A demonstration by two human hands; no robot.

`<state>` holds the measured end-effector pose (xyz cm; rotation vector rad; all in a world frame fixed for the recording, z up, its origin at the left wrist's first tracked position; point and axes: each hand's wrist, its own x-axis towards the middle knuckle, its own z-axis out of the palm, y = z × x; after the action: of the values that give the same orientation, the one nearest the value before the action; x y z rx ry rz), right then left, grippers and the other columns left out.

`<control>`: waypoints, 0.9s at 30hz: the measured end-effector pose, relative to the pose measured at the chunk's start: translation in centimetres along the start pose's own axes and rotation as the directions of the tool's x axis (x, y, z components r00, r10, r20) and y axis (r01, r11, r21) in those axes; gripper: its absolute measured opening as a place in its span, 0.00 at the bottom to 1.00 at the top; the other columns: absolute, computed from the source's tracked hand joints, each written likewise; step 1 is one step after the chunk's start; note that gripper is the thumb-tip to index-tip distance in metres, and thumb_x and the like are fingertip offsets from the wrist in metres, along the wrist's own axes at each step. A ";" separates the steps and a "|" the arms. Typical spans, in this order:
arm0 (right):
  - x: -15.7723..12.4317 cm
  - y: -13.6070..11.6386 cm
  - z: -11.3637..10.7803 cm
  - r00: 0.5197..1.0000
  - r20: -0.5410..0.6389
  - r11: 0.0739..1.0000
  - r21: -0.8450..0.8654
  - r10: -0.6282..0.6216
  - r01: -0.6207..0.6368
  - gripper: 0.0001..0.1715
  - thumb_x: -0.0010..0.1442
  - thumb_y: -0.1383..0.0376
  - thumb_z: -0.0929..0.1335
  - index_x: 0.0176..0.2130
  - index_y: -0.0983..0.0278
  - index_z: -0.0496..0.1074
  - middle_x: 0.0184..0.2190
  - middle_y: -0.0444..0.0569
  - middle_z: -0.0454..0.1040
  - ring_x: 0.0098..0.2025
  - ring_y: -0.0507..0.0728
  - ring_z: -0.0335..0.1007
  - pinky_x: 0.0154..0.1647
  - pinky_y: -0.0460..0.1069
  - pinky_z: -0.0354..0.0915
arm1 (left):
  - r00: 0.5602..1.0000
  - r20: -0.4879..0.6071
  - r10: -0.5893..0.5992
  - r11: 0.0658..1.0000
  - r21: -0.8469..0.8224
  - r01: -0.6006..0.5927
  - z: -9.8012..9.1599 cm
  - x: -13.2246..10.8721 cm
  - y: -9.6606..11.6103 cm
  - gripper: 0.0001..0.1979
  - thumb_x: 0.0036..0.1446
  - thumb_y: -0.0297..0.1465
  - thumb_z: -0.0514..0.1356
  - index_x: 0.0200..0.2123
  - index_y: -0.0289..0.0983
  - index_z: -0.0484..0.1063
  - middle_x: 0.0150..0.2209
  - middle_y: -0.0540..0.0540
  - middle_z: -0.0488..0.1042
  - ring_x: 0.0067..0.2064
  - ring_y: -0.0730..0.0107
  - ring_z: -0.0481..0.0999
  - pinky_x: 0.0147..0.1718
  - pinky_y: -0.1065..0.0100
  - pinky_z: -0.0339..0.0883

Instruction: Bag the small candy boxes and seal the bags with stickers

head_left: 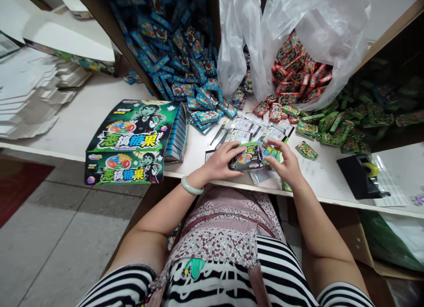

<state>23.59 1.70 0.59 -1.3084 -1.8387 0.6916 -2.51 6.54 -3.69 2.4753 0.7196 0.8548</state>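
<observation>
My left hand (222, 161) wraps around a small black and green printed candy box (250, 157), held flat just above the table's front edge. At the box's right end, my right hand (285, 162) pinches with thumb and fingers a part printed in bright colours; whether that is a flap or a second packet I cannot tell. Black-and-white printed sheets or sachets (243, 129) lie behind my hands. A clear plastic piece (260, 176) and a small green packet (286, 186) lie under them, partly hidden. One loose green packet (306, 151) is right of my right hand.
A large green display box (124, 168) filled with blue packets stands left, overhanging the table edge. Behind are heaps of blue packets (175, 55), red packets (298, 73) in a plastic bag, and green packets (341, 126). A tape dispenser (356, 176) sits right; stacked cardboard (29, 90) lies far left.
</observation>
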 end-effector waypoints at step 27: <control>21.0 -1.5 15.6 0.872 0.484 0.836 -0.448 -0.070 0.316 0.40 0.56 0.68 0.74 0.66 0.66 0.64 0.67 0.64 0.64 0.67 0.75 0.59 0.64 0.70 0.61 | 0.983 0.125 0.132 0.968 0.197 -0.155 0.6 -2.8 -0.4 0.33 0.56 0.42 0.66 0.59 0.28 0.70 0.57 0.23 0.68 0.57 0.38 0.68 0.57 0.41 0.66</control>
<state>6.07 21.07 -1.34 -1.3193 -2.6423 0.4148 -4.16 5.10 -5.54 2.7635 0.6238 0.7171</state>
